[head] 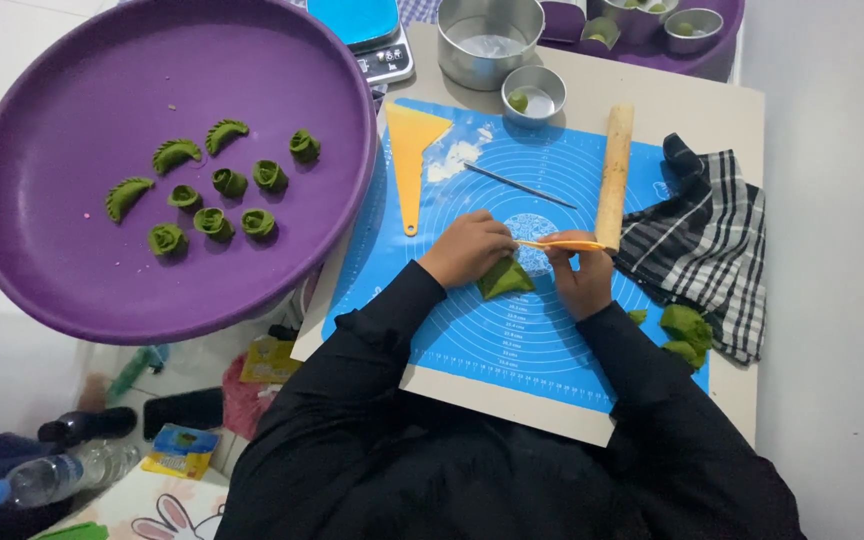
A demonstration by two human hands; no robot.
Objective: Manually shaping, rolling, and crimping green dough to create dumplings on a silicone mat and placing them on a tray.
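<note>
Centrally, key relation: the green dough piece (505, 278) lies directly between the two hands, touching both; its pointed end faces away from the person, nearer the left hand.
Left hand (467, 248): fingers curled together and closed on the upper left edge of the green dough piece.
Right hand (582, 275): clamped on a thin orange tool (552, 244), whose long axis runs sideways from this hand toward the left hand, just above the dough.
Support: blue mat (472, 330) beneath both hands, on a pale table (712, 110).
Beyond the right hand: wooden rolling pin (614, 175), long axis pointing away; checked cloth (707, 245) to its right.
Near the right wrist: spare green dough lumps (687, 330).
Far left of the left hand: purple tray (72, 280) holding about eleven shaped green dumplings (214, 222), crescents and round rosettes.
Ahead of both hands: small metal bowl (534, 95) with one green ball; larger metal pot (490, 42), contents whitish.
</note>
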